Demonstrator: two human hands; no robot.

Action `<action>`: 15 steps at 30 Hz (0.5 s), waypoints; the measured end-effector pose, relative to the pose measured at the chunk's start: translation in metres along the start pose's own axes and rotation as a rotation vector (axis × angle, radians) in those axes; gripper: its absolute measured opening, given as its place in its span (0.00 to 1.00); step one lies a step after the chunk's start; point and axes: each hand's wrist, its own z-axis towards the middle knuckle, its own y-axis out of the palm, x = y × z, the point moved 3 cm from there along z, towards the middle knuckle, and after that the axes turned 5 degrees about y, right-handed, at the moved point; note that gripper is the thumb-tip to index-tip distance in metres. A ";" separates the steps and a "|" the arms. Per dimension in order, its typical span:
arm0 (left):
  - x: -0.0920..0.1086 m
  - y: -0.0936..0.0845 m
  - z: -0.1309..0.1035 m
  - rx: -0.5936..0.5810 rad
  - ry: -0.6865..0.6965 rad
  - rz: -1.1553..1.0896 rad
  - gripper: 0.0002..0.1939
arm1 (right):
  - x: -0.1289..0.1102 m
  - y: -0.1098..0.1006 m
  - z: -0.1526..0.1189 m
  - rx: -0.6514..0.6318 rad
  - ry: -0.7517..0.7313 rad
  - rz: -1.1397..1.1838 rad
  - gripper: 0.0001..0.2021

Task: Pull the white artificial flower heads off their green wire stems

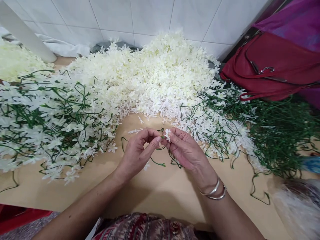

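Near the middle of the table, my left hand (140, 150) pinches a thin green stem (163, 136) between thumb and fingers. Close beside it, my right hand (188, 150) grips a small white flower (167, 134) by its fingertips. The two hands almost touch, and the flower is at the stem's tip. More of the green stem curves below the hands, with a bud-like end (162, 164) over the table. Two silver bangles (216, 193) circle my right wrist.
Loose white blossoms (160, 73) are heaped at the back against the tiled wall. Flowered stems (50, 120) lie left, bare green stems (280, 133) right. A red bag (277, 66) sits back right, a plastic bag (297, 206) front right, and a pole (30, 33) back left.
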 end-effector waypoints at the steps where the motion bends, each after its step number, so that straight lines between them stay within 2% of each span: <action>1: 0.001 0.000 0.000 0.001 0.001 -0.017 0.07 | 0.000 0.000 0.000 -0.014 0.015 0.024 0.12; 7: 0.003 0.002 0.001 0.010 0.012 -0.024 0.08 | 0.000 0.005 -0.003 -0.064 0.039 0.025 0.13; 15: -0.002 0.002 -0.001 0.018 -0.004 -0.035 0.09 | 0.003 0.002 0.000 -0.016 0.030 -0.022 0.13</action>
